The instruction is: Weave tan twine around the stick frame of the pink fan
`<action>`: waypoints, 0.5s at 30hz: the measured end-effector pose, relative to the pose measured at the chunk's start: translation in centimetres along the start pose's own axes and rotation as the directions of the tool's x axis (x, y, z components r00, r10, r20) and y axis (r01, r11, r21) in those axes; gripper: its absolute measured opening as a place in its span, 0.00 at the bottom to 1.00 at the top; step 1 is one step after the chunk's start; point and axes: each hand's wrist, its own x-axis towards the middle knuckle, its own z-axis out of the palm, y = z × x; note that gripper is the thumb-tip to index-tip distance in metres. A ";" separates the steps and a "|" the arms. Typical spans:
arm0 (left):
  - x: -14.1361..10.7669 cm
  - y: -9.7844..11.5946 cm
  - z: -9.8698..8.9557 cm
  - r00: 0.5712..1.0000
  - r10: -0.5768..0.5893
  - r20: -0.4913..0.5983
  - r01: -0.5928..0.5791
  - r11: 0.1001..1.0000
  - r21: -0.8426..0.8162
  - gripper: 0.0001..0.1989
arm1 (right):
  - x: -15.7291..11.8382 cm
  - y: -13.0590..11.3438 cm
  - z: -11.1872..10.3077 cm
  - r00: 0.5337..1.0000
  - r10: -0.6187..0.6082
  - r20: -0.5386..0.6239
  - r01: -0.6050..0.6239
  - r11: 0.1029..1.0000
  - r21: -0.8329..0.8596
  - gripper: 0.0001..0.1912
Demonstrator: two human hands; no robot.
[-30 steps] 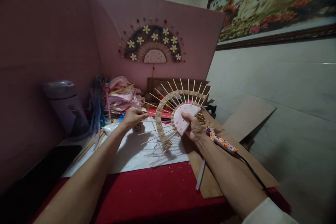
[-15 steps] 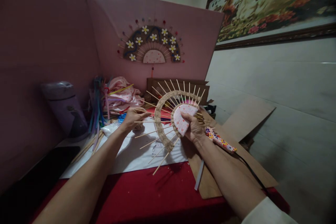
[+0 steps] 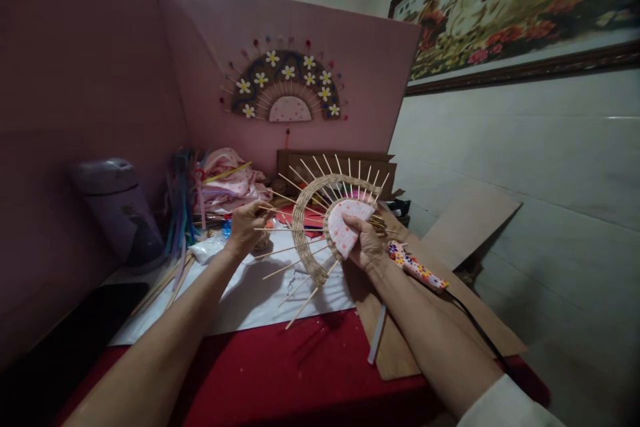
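Note:
My right hand [image 3: 367,243] grips a half-round fan frame, thumb on its white, red-spotted fabric centre [image 3: 345,230]. Thin wooden sticks spread out from this centre. A curved band of woven brown twine [image 3: 300,220] runs across them, apart from the centre, and the stick ends stick out past it. Left of the frame, my left hand [image 3: 247,229] is closed in a pinch close to the outer stick ends. What its fingertips hold is too small to make out. Part of a brownish ball [image 3: 261,240] shows just behind that hand.
A finished flower fan [image 3: 289,83] hangs on the pink board. At left stand a purple tumbler [image 3: 120,213] and ribbons [image 3: 183,200], near spotted cloth [image 3: 233,180]. A flower-patterned glue gun [image 3: 417,267] with a black cord lies right, on brown board [image 3: 400,347]. White paper [image 3: 235,310] covers red cloth [image 3: 280,373].
My left hand has drawn back slightly left and up, away from the woven band. My right hand keeps the fan frame in nearly the same place. The whole view has shifted a little.

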 end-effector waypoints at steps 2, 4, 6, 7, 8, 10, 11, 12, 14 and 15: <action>0.0 0.3 -0.3 0.999 0.024 -0.034 -0.021 0.997 0.075 0.09 | -0.1 0.0 0.1 1.000 0.002 0.001 -0.002 1.000 0.002 0.11; 0.0 0.5 -0.6 0.996 0.053 -0.074 -0.040 0.986 0.164 0.08 | -0.2 -0.1 0.2 1.000 0.007 -0.001 -0.007 1.000 0.005 0.12; 0.1 0.8 -0.9 0.989 0.091 -0.117 -0.057 0.963 0.265 0.09 | -0.2 -0.1 0.3 1.000 0.005 -0.005 -0.005 1.000 0.013 0.12; 0.1 0.8 -1.0 0.984 0.116 -0.133 -0.068 0.945 0.318 0.09 | -0.2 -0.1 0.3 1.000 0.004 -0.004 -0.004 1.000 0.016 0.12; 0.1 0.9 -1.1 0.979 0.143 -0.143 -0.081 0.926 0.370 0.09 | -0.2 -0.1 0.3 1.000 0.001 -0.005 -0.001 1.000 0.019 0.12; 0.1 0.9 -1.3 0.971 0.191 -0.147 -0.106 0.886 0.452 0.10 | -0.1 0.0 0.2 1.000 -0.001 -0.003 0.001 1.000 0.018 0.13; 0.1 0.9 -1.4 0.967 0.212 -0.141 -0.120 0.868 0.482 0.10 | -0.1 0.0 0.2 1.000 0.001 0.000 -0.001 1.000 0.013 0.13; 0.1 0.9 -1.5 0.963 0.233 -0.133 -0.137 0.852 0.506 0.10 | 0.0 0.1 0.1 1.000 0.007 0.003 -0.007 1.000 0.003 0.12; 0.0 0.7 -1.6 0.952 0.284 -0.112 -0.180 0.819 0.545 0.10 | 0.0 0.1 0.0 1.000 0.021 0.012 -0.020 1.000 -0.015 0.12; 0.0 0.6 -1.6 0.945 0.311 -0.099 -0.204 0.801 0.563 0.10 | 0.0 0.1 0.0 1.000 0.027 0.016 -0.026 0.999 -0.021 0.12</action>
